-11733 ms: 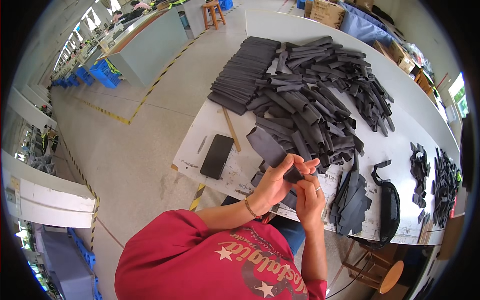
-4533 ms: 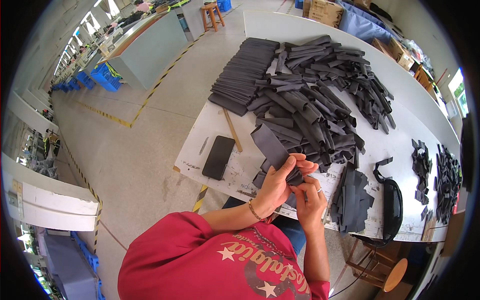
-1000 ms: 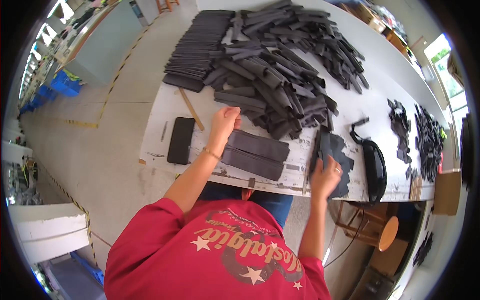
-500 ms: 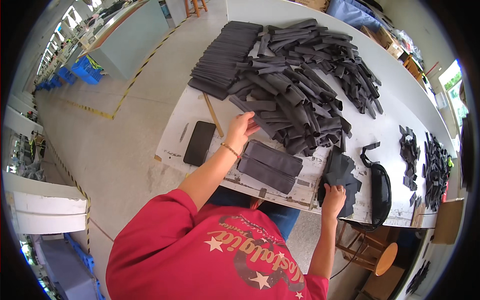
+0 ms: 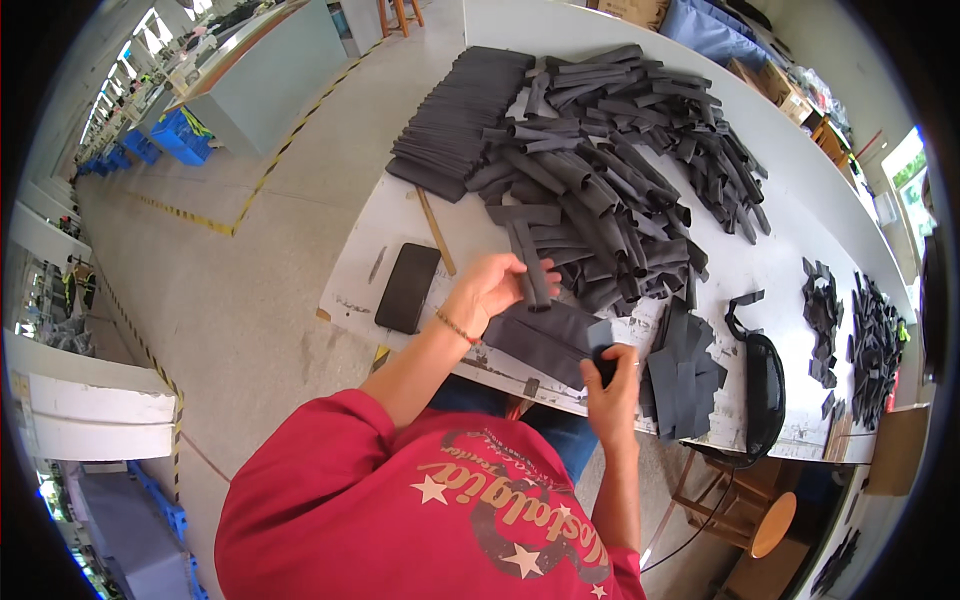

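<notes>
My left hand is closed on a dark folded fabric sleeve, held upright at the near edge of a big heap of similar sleeves. Between the fingers of my right hand is a small dark flat piece, its upper face catching the light. Below and between both hands lie flat, wider fabric sleeves side by side on the table. Close to the right hand's right side is a loose pile of dark flat pieces.
A neat row of stacked sleeves lines the table's far left. A black phone and a wooden strip lie left of my left hand. To the right are a black mesh pouch and more dark scraps. A wooden stool stands below.
My right hand has lifted a flat piece from the right pile and moved left with it. The left hand has drawn a sleeve from the heap's edge toward me and turned it upright.
</notes>
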`<state>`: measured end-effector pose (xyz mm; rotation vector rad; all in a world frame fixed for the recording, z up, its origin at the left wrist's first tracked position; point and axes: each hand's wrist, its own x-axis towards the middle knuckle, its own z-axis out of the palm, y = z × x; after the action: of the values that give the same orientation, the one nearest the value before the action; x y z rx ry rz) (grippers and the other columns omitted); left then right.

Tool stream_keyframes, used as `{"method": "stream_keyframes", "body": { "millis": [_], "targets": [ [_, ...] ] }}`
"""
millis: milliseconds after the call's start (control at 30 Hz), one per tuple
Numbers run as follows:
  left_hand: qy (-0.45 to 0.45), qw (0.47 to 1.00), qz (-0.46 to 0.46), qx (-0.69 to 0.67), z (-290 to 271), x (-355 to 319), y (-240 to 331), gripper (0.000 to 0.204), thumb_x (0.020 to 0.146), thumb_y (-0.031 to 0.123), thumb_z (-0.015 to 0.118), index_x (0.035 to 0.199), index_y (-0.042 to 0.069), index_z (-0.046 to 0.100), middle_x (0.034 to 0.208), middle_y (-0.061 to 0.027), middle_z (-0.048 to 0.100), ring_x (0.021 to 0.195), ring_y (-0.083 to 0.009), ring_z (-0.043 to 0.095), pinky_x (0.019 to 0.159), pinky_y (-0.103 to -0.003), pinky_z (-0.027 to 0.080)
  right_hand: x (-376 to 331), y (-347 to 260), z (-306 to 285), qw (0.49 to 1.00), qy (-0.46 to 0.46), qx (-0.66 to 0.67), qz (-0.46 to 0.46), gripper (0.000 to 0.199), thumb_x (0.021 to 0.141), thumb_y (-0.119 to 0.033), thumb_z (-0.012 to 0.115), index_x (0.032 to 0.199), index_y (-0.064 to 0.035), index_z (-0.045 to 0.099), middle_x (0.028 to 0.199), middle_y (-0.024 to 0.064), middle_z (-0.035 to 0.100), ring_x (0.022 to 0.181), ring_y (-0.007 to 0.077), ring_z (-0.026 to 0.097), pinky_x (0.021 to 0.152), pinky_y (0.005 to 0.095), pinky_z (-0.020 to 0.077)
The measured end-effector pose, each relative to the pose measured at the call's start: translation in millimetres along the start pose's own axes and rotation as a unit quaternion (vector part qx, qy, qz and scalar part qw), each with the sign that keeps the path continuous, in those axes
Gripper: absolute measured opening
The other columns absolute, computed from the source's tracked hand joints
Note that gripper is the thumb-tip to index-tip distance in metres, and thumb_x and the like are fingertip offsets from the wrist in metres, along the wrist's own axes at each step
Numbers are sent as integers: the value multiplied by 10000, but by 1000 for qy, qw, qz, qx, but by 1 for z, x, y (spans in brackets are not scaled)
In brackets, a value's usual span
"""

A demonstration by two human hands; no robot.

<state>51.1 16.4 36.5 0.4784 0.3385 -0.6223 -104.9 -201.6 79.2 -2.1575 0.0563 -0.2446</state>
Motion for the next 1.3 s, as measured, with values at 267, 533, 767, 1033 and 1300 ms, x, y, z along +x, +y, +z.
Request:
{"method": "stream_keyframes", "body": {
  "millis": [267,533,767,1033,1300],
  "targets": [
    [-1,991,114,74,5,-15,-12,241,926,-29,516,1164,-65,536,1155,-206,614,1036,-320,649,902,-417,575,-5,-7,8,996,-31,-41,-77,341,811,-98,718,1093,-44,533,1188,173,589,1077,388,529,954,457,376],
    [-15,993,101,60,13,-19,-14,165,905,87,663,1018,-7,587,971,-133,664,950,-264,677,826,-376,590,-1,-8,-8,990,-8,107,89,623,758,-71,798,1314,15,530,1192,156,630,1087,183,581,967,296,432],
    [-25,990,95,102,27,-25,-17,184,927,114,631,1035,-33,600,1020,-164,680,957,-303,688,796,-390,601,6,-18,-8,996,51,67,-22,426,697,-15,805,1104,8,684,937,45,573,887,158,565,831,252,459],
    [-16,982,93,161,37,-31,-26,219,930,125,630,1070,-34,575,1062,-195,671,924,-318,696,792,-403,601,15,-42,2,996,60,49,-41,244,735,2,763,974,-31,731,904,65,595,803,192,586,691,305,465],
    [-24,983,74,168,42,-37,-27,204,964,112,562,1099,-40,546,1059,-203,674,894,-299,702,767,-391,604,20,-37,2,961,131,-141,-198,219,730,-16,758,939,-59,713,870,56,582,810,254,568,735,382,438]
  ]
}}
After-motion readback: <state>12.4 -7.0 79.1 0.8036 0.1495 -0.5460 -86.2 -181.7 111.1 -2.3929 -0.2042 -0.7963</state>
